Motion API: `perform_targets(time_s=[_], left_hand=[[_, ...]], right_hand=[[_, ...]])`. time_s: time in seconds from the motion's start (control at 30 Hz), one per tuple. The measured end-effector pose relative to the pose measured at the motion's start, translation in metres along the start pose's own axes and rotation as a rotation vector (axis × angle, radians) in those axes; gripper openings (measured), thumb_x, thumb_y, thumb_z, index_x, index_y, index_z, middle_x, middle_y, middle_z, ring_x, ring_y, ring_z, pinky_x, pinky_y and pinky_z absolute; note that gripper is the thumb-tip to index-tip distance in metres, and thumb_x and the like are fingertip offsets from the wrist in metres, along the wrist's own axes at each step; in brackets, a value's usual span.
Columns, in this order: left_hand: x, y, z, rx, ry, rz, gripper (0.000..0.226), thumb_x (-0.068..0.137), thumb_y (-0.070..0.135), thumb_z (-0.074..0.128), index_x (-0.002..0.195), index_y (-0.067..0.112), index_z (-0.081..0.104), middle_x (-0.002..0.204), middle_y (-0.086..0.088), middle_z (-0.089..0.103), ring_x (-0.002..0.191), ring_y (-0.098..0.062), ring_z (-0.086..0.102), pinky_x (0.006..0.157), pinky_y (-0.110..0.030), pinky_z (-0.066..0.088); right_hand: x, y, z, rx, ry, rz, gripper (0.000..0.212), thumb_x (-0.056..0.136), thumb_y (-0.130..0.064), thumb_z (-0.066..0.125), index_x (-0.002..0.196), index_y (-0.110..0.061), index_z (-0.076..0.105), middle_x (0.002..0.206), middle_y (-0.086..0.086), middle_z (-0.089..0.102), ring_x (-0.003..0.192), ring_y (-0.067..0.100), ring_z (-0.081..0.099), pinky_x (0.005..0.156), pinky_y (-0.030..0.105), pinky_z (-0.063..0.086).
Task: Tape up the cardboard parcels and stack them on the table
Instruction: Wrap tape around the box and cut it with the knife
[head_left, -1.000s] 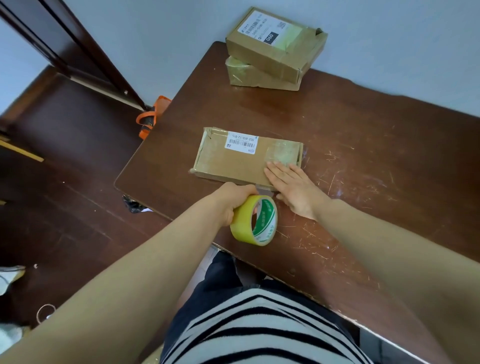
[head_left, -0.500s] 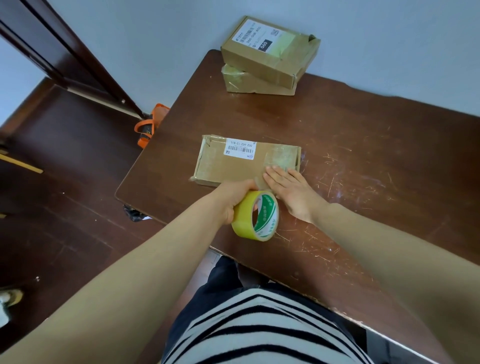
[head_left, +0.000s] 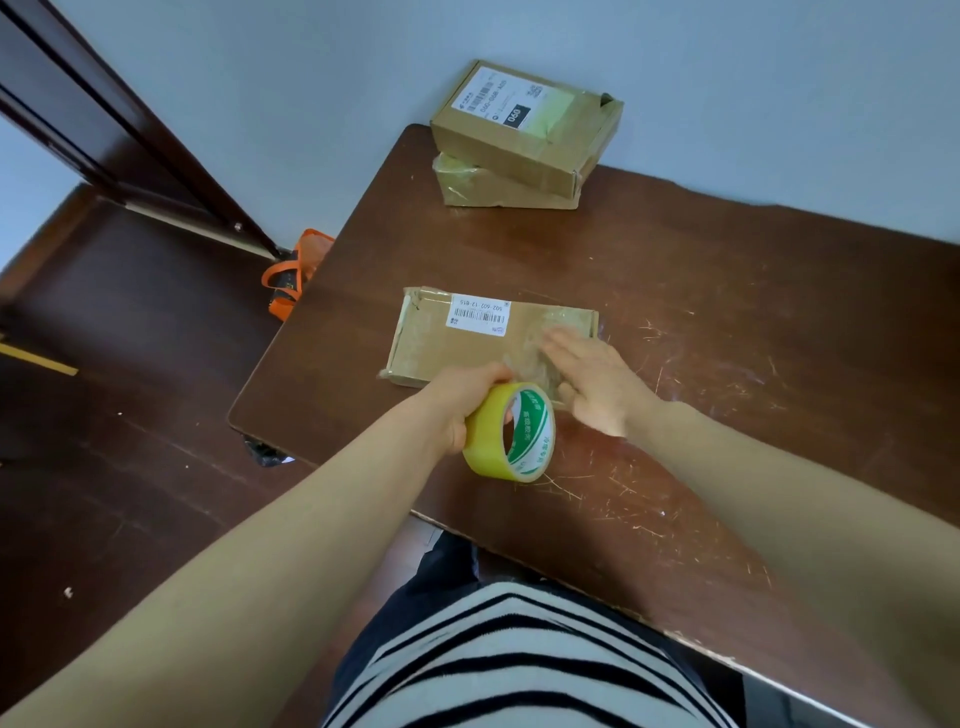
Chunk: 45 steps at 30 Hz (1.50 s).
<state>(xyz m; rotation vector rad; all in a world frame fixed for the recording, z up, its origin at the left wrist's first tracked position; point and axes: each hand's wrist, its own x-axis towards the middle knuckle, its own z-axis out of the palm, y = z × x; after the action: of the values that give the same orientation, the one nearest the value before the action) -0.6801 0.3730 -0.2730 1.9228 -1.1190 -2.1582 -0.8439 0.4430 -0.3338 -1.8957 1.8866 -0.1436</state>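
A flat cardboard parcel (head_left: 457, 345) with a white barcode label lies in the middle of the brown table (head_left: 727, 322). My left hand (head_left: 457, 400) grips a yellow roll of tape (head_left: 511, 431) with a green and white core, just in front of the parcel's near edge. A clear strip of tape runs from the roll onto the parcel. My right hand (head_left: 592, 384) lies flat, fingers together, on the parcel's right end over the tape. Two more parcels (head_left: 524, 135) are stacked at the table's far edge by the wall.
An orange bag (head_left: 293, 270) sits on the dark floor beside the table's left edge. A dark door frame (head_left: 104, 130) rises at the left. The table's near right surface is scratched. My striped top fills the bottom of the view.
My right hand has slid further up onto the parcel's right end, blurred with motion. My left hand and the roll have stayed at the near edge.
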Motion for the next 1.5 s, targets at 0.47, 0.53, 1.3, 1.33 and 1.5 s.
perform_targets(time_s=[0.47, 0.53, 1.3, 1.33, 1.5], left_hand=[[0.007, 0.018, 0.001, -0.011, -0.048, 0.157, 0.011, 0.086, 0.015, 0.06, 0.095, 0.009, 0.062, 0.077, -0.01, 0.063, 0.059, -0.019, 0.06, 0.064, -0.035, 0.058], [0.006, 0.022, 0.006, 0.045, -0.025, 0.233, 0.01, 0.086, 0.014, 0.062, 0.095, 0.011, 0.062, 0.083, -0.009, 0.063, 0.068, -0.021, 0.059, 0.068, -0.033, 0.054], [-0.021, 0.072, 0.089, 0.296, -0.345, 0.466, 0.02, 0.095, 0.037, 0.055, 0.095, 0.017, 0.059, 0.102, -0.003, 0.06, 0.091, -0.013, 0.056, 0.076, -0.026, 0.045], [-0.021, 0.073, 0.09, 0.298, -0.337, 0.471, 0.02, 0.096, 0.037, 0.053, 0.093, 0.018, 0.058, 0.099, -0.003, 0.06, 0.089, -0.014, 0.056, 0.076, -0.028, 0.045], [-0.019, 0.079, 0.096, 0.356, -0.304, 0.492, 0.034, 0.099, 0.037, 0.048, 0.112, 0.008, 0.059, 0.106, -0.009, 0.064, 0.095, -0.022, 0.061, 0.082, -0.034, 0.048]], right_hand=[[0.009, -0.021, -0.021, 0.651, 0.555, 0.416, 0.025, 0.094, -0.017, 0.049, 0.11, -0.017, 0.068, 0.122, -0.001, 0.061, 0.117, 0.004, 0.049, 0.107, 0.036, 0.031], [-0.001, -0.03, -0.036, 1.06, 0.601, 0.551, 0.017, 0.083, -0.019, 0.056, 0.083, -0.022, 0.073, 0.093, -0.011, 0.066, 0.087, -0.006, 0.055, 0.085, 0.028, 0.044], [-0.06, -0.023, -0.088, 0.981, 0.918, 0.598, 0.009, 0.085, -0.016, 0.07, 0.086, -0.024, 0.075, 0.084, -0.014, 0.069, 0.077, -0.005, 0.062, 0.072, 0.013, 0.049], [-0.061, -0.023, -0.088, 0.974, 0.918, 0.608, 0.009, 0.085, -0.016, 0.07, 0.091, -0.02, 0.076, 0.087, -0.012, 0.07, 0.08, -0.004, 0.063, 0.075, 0.015, 0.05], [-0.067, -0.024, -0.092, 1.002, 0.984, 0.577, 0.035, 0.083, -0.012, 0.071, 0.114, -0.028, 0.066, 0.09, -0.012, 0.07, 0.094, -0.001, 0.065, 0.075, 0.002, 0.046]])
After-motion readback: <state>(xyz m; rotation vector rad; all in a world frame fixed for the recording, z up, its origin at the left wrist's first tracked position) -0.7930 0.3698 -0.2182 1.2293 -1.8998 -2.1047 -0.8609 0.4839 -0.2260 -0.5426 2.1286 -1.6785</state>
